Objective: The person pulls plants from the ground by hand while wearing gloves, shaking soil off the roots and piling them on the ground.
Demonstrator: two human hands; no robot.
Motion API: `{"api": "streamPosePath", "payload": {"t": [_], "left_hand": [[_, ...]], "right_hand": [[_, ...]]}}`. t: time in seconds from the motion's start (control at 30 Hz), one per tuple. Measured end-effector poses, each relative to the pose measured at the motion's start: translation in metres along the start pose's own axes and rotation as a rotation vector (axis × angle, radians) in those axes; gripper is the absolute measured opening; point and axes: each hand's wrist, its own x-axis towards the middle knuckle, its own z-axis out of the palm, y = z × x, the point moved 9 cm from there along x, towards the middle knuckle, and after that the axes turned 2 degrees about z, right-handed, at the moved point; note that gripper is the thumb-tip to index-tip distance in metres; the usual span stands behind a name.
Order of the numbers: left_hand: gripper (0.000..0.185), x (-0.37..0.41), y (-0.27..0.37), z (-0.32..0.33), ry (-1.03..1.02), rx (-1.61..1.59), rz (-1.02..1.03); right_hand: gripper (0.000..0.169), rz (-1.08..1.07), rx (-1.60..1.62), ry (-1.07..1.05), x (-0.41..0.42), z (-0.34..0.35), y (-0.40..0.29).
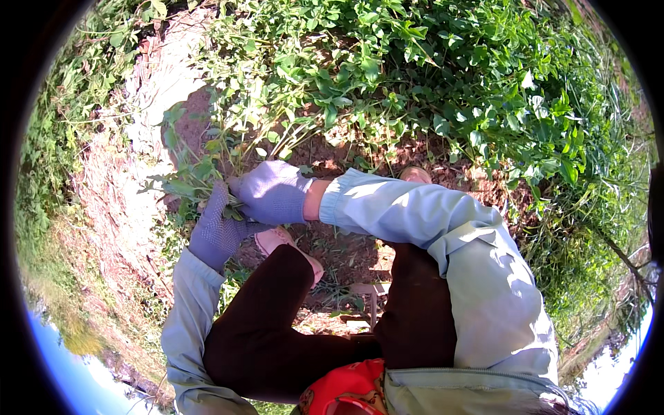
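Observation:
My left hand [218,225], in a purple knit glove with small dots, grips a bunch of cut or pulled leafy green stems [199,174] at the left of the view. Against it, from the right, lies my right hand [272,191] in a matching glove, closed around the lower ends of the same stems. The leaves fan out up and to the left of both hands. Part of each hand's fingers is hidden by the other hand and the stems. Low leafy plants [311,83] grow from the soil just beyond the hands.
Dense green plants [519,104] fill the top and right. A sunlit strip of bare reddish soil [119,176] runs down the left. My pink shoe [275,239] rests on the ground below the hands. Part of a small stool-like frame [372,290] shows between my legs. Dry branches [622,259] stand at the right.

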Motion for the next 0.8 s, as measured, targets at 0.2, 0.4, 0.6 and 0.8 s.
{"api": "streamPosePath", "payload": {"t": [0.2, 0.4, 0.6, 0.8], "left_hand": [[0.031, 0.021, 0.033, -0.029, 0.114, -0.085, 0.236], [0.022, 0.009, 0.063, -0.043, 0.271, 0.012, 0.35], [0.03, -0.019, 0.114, -0.128, 0.444, 0.019, 0.564], [0.034, -0.122, 0.165, -0.337, 0.765, 0.013, 0.839]], "right_hand": [[0.043, -0.063, 0.105, 0.035, 0.002, -0.018, -0.009], [0.056, -0.199, 0.244, 0.115, -0.003, -0.029, -0.013], [0.04, -0.088, 0.035, 0.251, -0.028, -0.053, 0.041], [0.022, 0.151, -0.101, 0.349, -0.063, -0.093, 0.132]]}}
